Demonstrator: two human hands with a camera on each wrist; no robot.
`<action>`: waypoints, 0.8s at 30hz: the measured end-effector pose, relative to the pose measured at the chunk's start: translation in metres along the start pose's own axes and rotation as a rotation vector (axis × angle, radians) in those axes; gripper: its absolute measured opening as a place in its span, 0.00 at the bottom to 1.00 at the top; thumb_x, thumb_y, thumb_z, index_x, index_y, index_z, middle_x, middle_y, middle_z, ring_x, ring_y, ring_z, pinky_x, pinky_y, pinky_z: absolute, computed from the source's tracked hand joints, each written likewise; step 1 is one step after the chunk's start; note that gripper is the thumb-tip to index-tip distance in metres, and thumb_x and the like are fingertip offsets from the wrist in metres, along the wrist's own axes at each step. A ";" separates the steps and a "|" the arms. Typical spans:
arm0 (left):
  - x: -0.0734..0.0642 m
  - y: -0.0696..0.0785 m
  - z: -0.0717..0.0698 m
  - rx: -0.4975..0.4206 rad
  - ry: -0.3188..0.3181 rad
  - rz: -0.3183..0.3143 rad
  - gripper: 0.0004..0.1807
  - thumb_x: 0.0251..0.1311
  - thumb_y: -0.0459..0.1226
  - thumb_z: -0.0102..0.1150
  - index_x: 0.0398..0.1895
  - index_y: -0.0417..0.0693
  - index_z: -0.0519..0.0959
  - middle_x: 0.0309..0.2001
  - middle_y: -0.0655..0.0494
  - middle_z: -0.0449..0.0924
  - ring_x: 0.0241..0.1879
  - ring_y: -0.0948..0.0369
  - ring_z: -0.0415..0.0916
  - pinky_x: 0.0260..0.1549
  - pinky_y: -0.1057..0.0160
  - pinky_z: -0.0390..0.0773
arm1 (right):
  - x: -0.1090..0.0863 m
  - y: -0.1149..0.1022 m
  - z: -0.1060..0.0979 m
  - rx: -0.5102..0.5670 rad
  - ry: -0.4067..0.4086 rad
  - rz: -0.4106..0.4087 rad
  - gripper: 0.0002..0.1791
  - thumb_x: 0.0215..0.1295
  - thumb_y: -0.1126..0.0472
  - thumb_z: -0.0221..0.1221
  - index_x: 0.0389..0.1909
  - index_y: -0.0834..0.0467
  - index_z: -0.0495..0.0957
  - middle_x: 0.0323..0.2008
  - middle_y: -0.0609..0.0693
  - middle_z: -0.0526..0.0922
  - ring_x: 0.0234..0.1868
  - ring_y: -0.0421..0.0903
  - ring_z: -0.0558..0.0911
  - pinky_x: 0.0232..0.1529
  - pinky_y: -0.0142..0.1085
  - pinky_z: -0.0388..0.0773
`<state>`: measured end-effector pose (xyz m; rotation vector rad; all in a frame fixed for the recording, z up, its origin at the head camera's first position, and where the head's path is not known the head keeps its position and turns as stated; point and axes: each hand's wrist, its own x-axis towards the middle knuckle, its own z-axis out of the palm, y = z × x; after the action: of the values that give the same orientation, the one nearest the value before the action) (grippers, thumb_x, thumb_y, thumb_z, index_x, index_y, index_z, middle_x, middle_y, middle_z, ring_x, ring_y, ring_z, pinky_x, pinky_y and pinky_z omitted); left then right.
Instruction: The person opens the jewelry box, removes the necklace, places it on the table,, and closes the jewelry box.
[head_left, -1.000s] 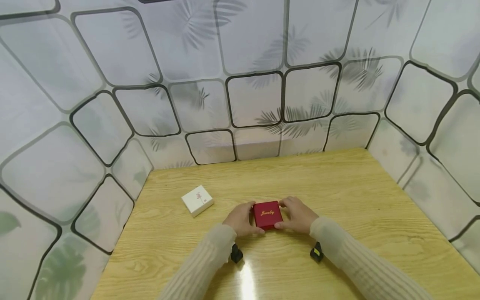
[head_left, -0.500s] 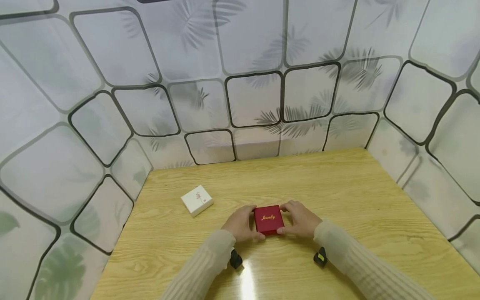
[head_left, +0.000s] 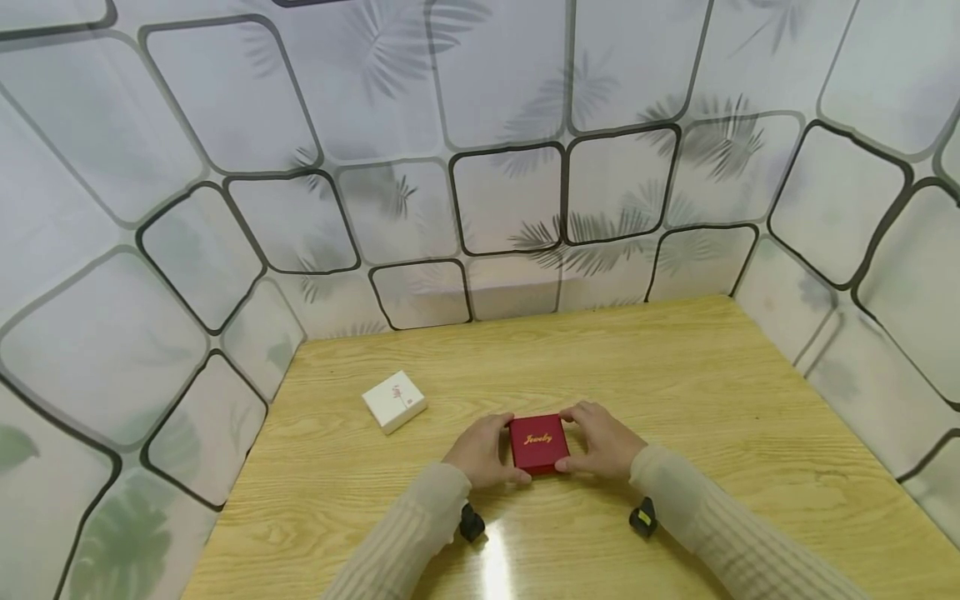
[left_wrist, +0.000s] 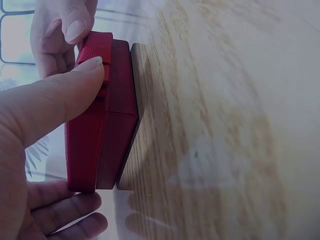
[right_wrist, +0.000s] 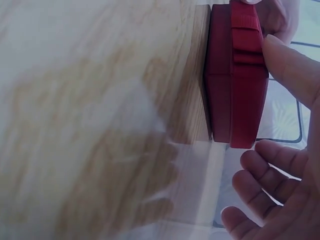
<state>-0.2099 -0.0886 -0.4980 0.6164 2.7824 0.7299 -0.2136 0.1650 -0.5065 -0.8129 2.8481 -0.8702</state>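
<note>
A square red jewelry box (head_left: 539, 444) with gold "Jewelry" lettering lies flat on the wooden table, between both hands in the head view. My left hand (head_left: 482, 452) holds its left side, thumb at the front edge and fingers at the far left corner. From the right, my right hand (head_left: 604, 446) holds it the same way, with the thumb near the front right corner. In the left wrist view, the left thumb (left_wrist: 82, 87) presses beside a ribbed red bow on the box's front. The right wrist view shows the right thumb (right_wrist: 290, 67) against the lid edge, with several fingers loosely bent behind.
A small white box (head_left: 394, 402) with red markings sits to the left, farther back on the wooden table (head_left: 675, 375). Patterned curtain-like walls (head_left: 510, 200) enclose the table's back and sides.
The jewelry box has slid toward me and very slightly right, with both hands moving along around it. Most of this happened in the first half second. The white box stays in place.
</note>
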 end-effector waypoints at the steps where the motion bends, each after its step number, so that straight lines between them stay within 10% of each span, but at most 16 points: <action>1: 0.000 0.000 0.000 0.004 0.001 0.003 0.57 0.39 0.59 0.75 0.71 0.44 0.60 0.66 0.50 0.67 0.66 0.53 0.63 0.63 0.53 0.64 | 0.000 -0.001 0.000 -0.006 0.005 -0.008 0.49 0.46 0.31 0.66 0.62 0.60 0.69 0.55 0.51 0.74 0.58 0.50 0.71 0.59 0.49 0.70; 24: -0.002 0.000 0.002 0.049 0.012 0.053 0.57 0.40 0.60 0.73 0.70 0.42 0.61 0.66 0.50 0.68 0.65 0.53 0.64 0.63 0.54 0.65 | 0.017 -0.013 0.003 -0.133 -0.147 -0.107 0.60 0.42 0.34 0.71 0.71 0.60 0.58 0.68 0.54 0.63 0.67 0.52 0.63 0.64 0.48 0.64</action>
<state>-0.2075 -0.0891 -0.4997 0.7002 2.8125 0.6799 -0.2217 0.1455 -0.5007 -1.0072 2.7785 -0.6080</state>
